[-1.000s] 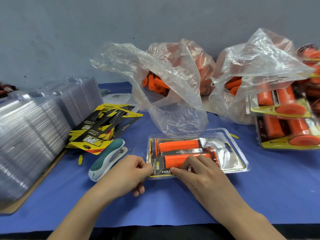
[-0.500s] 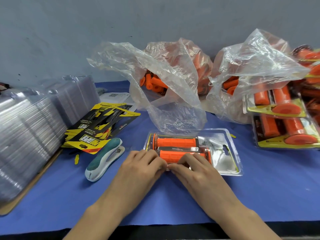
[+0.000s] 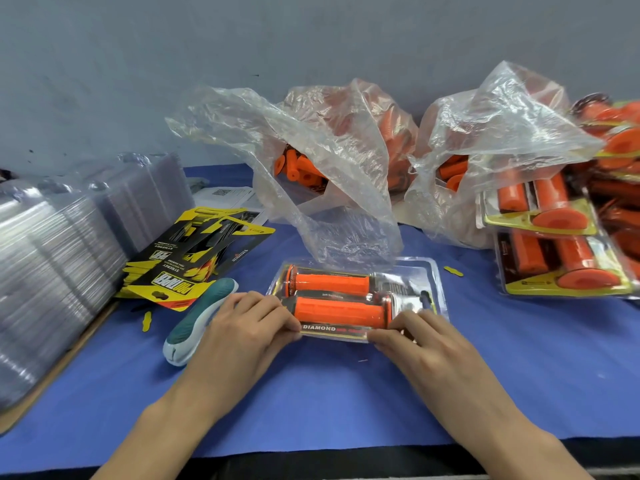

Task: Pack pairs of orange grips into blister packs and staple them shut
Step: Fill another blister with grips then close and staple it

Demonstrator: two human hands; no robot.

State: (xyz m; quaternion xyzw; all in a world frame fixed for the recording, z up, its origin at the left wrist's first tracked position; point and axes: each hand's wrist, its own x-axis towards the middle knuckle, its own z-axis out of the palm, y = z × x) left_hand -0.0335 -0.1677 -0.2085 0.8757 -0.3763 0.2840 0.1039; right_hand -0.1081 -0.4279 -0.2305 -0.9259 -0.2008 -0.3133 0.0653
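We see the clear plastic blister pack [image 3: 410,271] lying centrally on the blue counter [image 3: 346,393], two ribbed orange grips [image 3: 330,284] side by side over its black-and-yellow card [image 3: 322,328]. Our left hand [image 3: 249,327] and right hand [image 3: 426,341] pinch its near edge, likely snapping it closed before stapling; the teal-and-white stapler [image 3: 199,317] waits just left.

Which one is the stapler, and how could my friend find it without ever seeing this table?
Start at the blue table and find the left hand, which holds the blister pack. Just left of that hand, in front of the yellow-and-black cards, lies the stapler. Nothing else there is teal on top and pale underneath.
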